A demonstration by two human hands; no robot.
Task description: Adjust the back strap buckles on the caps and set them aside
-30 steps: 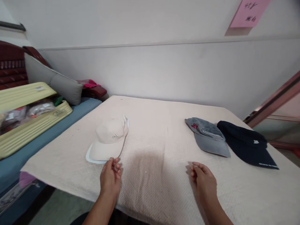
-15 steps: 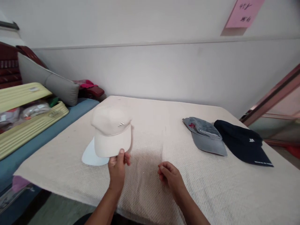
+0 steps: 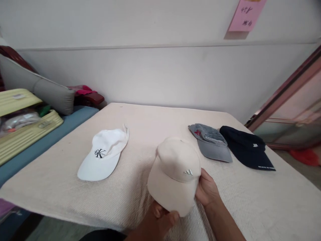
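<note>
A cream baseball cap (image 3: 178,160) with a small striped logo is held up at the table's front middle, its brim toward me. My left hand (image 3: 162,219) grips the brim's front edge, thumb on top. At the cap's right side is my right hand (image 3: 208,189), its fingers partly hidden behind the crown and closed on it. To the left lies a white cap (image 3: 106,152) with black letters. On the right, a grey cap (image 3: 212,142) with a red emblem rests beside a dark navy cap (image 3: 247,147), their edges touching or overlapping.
A cream textured cloth (image 3: 150,117) covers the table, which meets a white wall (image 3: 150,73). At the left are a grey cushion (image 3: 42,87) and a yellow ribbed container (image 3: 32,137). A pink note (image 3: 247,15) hangs on the wall.
The cream cap has moved right and nearer to me, from over the white cap, which now shows fully. My right hand has come up and taken hold of the cream cap's side.
</note>
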